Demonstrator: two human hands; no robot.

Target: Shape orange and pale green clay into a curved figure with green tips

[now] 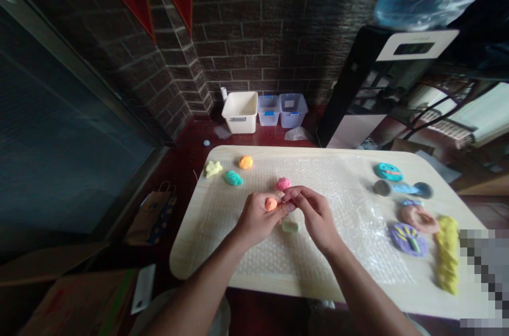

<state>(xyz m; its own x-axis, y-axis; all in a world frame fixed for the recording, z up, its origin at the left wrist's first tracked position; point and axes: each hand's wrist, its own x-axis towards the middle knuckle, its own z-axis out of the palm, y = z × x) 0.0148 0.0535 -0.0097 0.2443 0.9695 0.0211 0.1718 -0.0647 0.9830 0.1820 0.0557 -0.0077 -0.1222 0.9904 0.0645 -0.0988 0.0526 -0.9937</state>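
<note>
My left hand (258, 219) is closed around a lump of orange modelling clay (271, 204), which shows above the curled fingers. My right hand (314, 214) meets it from the other side, its thumb and fingertips pinched together against the left fingertips. Whatever sits in that pinch is too small or too hidden to name. Just beyond the fingers lies a pink clay lump (283, 183). A flat pale green clay piece (290, 226) rests on the bubble wrap (338, 240) below my hands.
Yellow (213, 168), orange (245, 161) and teal clay lumps (234, 178) lie at the table's far left. On the right are a teal disc (388, 171), a dumbbell-shaped piece (403, 189), a pink ring (418, 218), a purple disc (409, 239) and a yellow strip (447, 254). Bins (240, 113) stand behind.
</note>
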